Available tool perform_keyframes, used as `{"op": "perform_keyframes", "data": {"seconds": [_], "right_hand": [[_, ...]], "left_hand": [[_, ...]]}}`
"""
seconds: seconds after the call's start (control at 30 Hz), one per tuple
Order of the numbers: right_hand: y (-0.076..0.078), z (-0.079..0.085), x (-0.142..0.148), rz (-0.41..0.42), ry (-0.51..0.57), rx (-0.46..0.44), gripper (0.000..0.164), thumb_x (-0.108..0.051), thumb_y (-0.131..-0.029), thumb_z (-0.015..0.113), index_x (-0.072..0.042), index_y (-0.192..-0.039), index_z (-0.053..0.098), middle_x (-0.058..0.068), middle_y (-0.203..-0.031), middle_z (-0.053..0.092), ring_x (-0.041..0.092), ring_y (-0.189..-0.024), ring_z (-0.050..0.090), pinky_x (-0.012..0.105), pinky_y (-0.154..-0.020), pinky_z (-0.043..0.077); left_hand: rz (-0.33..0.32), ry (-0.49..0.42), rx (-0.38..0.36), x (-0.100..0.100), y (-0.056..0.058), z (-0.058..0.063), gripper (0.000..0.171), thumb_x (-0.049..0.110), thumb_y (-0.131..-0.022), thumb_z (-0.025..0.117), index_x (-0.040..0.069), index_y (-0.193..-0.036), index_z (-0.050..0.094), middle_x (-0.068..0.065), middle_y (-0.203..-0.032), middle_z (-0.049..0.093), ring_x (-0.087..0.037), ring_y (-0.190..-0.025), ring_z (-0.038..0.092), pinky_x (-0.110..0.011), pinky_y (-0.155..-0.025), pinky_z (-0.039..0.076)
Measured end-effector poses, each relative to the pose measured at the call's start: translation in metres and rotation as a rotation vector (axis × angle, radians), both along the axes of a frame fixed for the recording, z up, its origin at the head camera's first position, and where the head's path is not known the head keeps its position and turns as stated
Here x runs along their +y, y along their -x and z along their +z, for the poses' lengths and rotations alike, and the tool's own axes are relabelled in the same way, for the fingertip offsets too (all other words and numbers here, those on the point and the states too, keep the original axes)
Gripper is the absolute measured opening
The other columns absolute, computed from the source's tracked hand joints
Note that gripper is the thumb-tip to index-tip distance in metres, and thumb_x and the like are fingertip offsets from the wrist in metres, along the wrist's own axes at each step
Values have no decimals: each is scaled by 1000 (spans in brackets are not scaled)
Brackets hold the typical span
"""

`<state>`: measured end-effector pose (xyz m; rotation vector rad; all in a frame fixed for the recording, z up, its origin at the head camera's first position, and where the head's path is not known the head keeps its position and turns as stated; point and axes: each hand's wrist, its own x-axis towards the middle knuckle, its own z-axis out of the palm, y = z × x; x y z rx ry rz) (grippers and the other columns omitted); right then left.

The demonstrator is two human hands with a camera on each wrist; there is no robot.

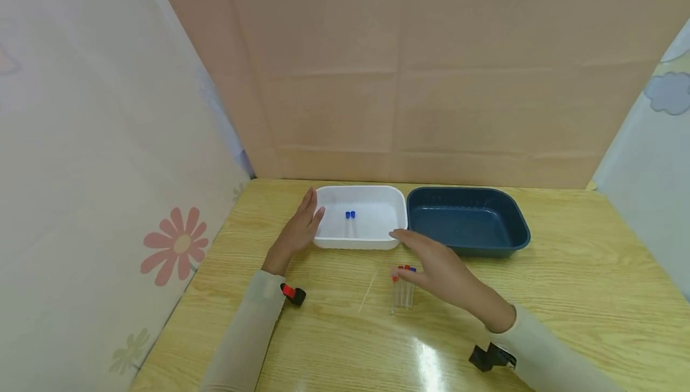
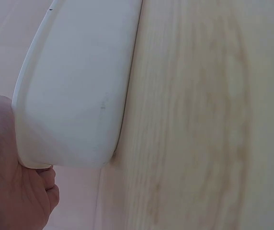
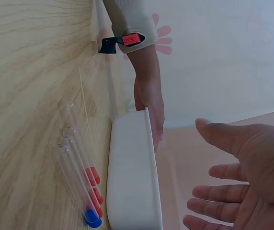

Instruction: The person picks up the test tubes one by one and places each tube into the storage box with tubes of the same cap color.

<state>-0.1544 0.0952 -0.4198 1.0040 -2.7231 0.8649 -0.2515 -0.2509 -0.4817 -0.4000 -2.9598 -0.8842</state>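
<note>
At the left end of a white tray (image 1: 372,243), my left hand (image 1: 299,229) holds the rim, with the thumb over the edge and the fingers along the outside. The left wrist view shows that hand (image 2: 17,191) against the tray's end wall (image 2: 74,91). My right hand (image 1: 444,272) hovers by the tray's near right corner; the right wrist view shows its fingers (image 3: 218,193) spread and holding nothing. Below that hand, several clear test tubes (image 1: 404,296) with red and blue caps lie on the table. Inside the tray are two blue-capped tubes (image 1: 350,218).
A dark blue tray (image 1: 469,248) stands right beside the white one. Both are on a wood-grain table (image 1: 582,284). Brown paper (image 1: 431,80) covers the back, and a flowered white sheet (image 1: 108,140) hangs at the left.
</note>
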Motion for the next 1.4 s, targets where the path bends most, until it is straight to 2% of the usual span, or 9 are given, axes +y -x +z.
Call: {"op": "perform_keyframes", "data": {"seconds": [0.17,0.47,0.6,0.77,1.1,1.4], "right_hand": [[-7,-3,4,-4,2,-7,74,-35,-84,85,-9,-146,54,13,-147,56,35,-132,55,53,-98,51],[-15,-14,11,-11,25,32,73,-37,-86,82,-8,-146,53,11,-145,58,33,-128,59,51,-95,54],[-18,-17,13,-20,13,27,71,-36,-87,81,-8,-146,53,11,-145,58,33,-128,59,51,-95,53],[-23,-20,17,-26,-16,9,74,-33,-84,85,-7,-145,54,14,-143,58,34,-127,60,52,-95,53],[-31,-23,24,-49,-62,15,75,-35,-82,85,-5,-144,56,17,-145,57,39,-126,59,57,-95,52],[-34,-35,29,-49,-99,-2,74,-36,-84,84,-4,-144,55,19,-147,54,39,-128,58,56,-95,52]], "left_hand": [[-2,-2,11,1,0,1,74,52,-110,19,3,-162,2,-4,-170,-10,-27,-156,1,-45,-124,12],[-1,5,13,0,-1,1,74,52,-110,19,1,-162,2,-4,-170,-10,-29,-156,2,-47,-124,12],[-1,3,7,-1,-1,2,74,52,-110,19,3,-162,0,-3,-170,-11,-27,-157,0,-45,-124,10],[-7,-5,-5,-1,-3,2,74,53,-110,19,4,-162,-1,-4,-169,-12,-24,-156,-2,-45,-124,10],[-19,0,32,0,2,0,74,52,-110,20,1,-162,2,-6,-170,-10,-30,-156,2,-48,-124,13],[-24,-7,24,0,0,3,74,50,-111,21,-1,-161,4,-7,-170,-8,-30,-156,3,-47,-124,12]]}}
